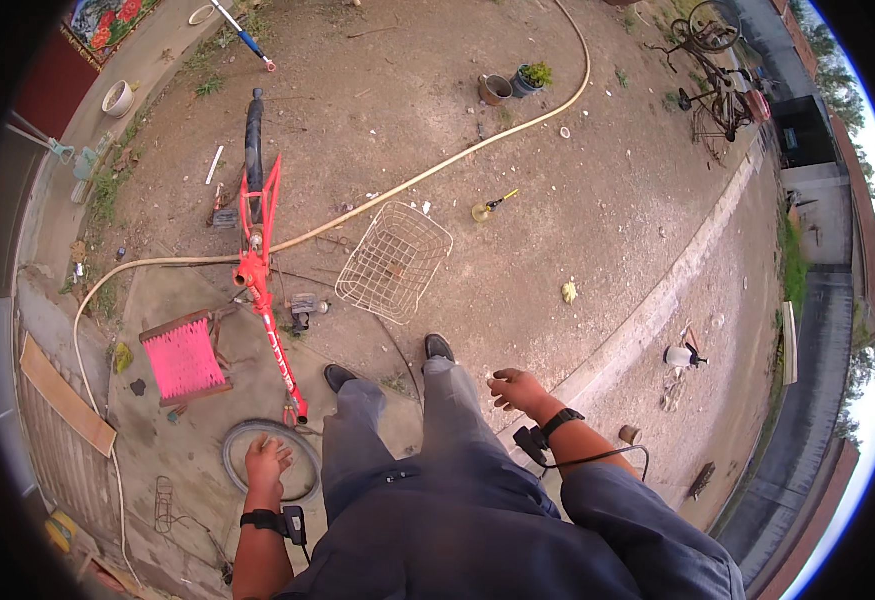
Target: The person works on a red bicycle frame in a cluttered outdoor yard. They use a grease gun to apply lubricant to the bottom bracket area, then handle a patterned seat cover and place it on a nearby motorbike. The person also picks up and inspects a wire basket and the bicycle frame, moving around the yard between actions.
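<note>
My left hand (268, 462) hangs in the air with its fingers loosely apart and nothing in it. In the picture it overlaps the edge of a bicycle wheel (233, 462) lying on the ground. My right hand (519, 391) is raised to the right of my legs, fingers half bent and apart, also without anything in it. Ahead of my left hand is a red bicycle frame (275, 335) with a black rear mudguard (254, 135). Right of the frame lies a white wire basket (394, 262). A small stool with a pink woven seat (184, 360) stands left of the frame.
A long pale hose (427, 178) curves across the ground, passing by the frame. Farther off are a yellow-handled tool (495, 206), a plant pot (529, 82) and a rusty bicycle (719, 95). A white spray bottle (679, 356) stands at right. A wooden board (67, 400) lies at left.
</note>
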`<state>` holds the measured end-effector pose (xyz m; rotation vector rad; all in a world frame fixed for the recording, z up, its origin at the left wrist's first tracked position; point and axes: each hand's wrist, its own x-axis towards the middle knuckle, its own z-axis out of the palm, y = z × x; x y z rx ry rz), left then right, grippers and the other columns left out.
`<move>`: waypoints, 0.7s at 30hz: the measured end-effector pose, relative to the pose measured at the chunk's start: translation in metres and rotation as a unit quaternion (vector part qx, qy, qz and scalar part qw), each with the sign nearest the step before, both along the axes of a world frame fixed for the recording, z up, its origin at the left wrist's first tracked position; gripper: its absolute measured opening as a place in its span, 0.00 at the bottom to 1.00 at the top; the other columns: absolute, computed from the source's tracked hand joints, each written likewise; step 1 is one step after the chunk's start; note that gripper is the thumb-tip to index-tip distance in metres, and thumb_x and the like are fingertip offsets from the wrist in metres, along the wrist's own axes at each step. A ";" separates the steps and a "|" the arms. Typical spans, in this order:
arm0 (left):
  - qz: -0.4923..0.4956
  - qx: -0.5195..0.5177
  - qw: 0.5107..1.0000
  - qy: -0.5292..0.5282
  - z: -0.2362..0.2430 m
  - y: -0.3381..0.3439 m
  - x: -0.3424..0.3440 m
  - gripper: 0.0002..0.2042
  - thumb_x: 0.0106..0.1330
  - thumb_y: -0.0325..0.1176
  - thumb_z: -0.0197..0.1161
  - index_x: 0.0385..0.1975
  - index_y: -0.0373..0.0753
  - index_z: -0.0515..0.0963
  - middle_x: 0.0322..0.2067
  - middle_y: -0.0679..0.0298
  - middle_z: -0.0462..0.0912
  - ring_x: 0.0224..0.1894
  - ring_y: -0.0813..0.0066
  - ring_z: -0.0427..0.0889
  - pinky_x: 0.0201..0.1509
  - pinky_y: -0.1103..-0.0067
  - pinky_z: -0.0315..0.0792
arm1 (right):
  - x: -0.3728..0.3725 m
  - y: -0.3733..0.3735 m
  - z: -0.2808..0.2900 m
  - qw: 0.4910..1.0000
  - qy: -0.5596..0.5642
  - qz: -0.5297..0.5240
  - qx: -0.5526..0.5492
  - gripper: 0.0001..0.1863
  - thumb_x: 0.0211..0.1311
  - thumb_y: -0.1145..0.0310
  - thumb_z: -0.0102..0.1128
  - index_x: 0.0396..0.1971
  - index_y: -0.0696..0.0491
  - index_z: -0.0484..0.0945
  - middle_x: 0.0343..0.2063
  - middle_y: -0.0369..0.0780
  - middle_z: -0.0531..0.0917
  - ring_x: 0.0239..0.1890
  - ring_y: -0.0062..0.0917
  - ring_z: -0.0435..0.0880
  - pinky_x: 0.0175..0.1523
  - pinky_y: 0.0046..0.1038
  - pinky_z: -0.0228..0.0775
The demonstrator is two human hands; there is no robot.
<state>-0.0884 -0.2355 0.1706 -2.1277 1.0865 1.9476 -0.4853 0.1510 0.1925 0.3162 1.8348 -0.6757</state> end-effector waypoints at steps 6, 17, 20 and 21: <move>-0.093 -0.012 0.995 0.014 0.019 0.038 -0.091 0.29 0.72 0.33 0.59 0.71 0.34 0.59 0.47 0.56 0.82 0.39 0.66 0.85 0.35 0.75 0.78 | -0.022 0.106 -0.009 0.992 -0.001 -0.123 -0.025 0.27 0.62 0.63 0.67 0.58 0.61 0.75 0.38 0.45 0.87 0.32 0.28 0.90 0.33 0.27 0.82; -0.237 -0.114 0.965 0.016 0.078 0.185 -0.304 0.30 0.73 0.34 0.60 0.71 0.31 0.60 0.47 0.54 0.80 0.39 0.67 0.85 0.35 0.77 0.77 | -0.135 0.339 0.009 0.947 0.002 -0.320 -0.023 0.27 0.69 0.60 0.60 0.62 0.59 0.71 0.41 0.43 0.85 0.35 0.28 0.86 0.36 0.26 0.77; -0.256 -0.125 0.958 0.008 0.094 0.202 -0.322 0.29 0.73 0.34 0.60 0.70 0.31 0.60 0.49 0.53 0.79 0.40 0.67 0.86 0.35 0.77 0.77 | -0.148 0.368 0.008 0.940 0.004 -0.341 -0.023 0.27 0.69 0.59 0.59 0.62 0.57 0.71 0.42 0.43 0.85 0.35 0.28 0.86 0.38 0.27 0.78; -0.257 -0.129 0.958 -0.004 0.098 0.203 -0.327 0.29 0.73 0.34 0.60 0.70 0.31 0.61 0.49 0.53 0.79 0.41 0.67 0.86 0.35 0.77 0.77 | -0.151 0.372 0.005 0.938 0.004 -0.345 -0.019 0.27 0.69 0.58 0.59 0.62 0.57 0.71 0.42 0.43 0.85 0.35 0.28 0.86 0.38 0.27 0.78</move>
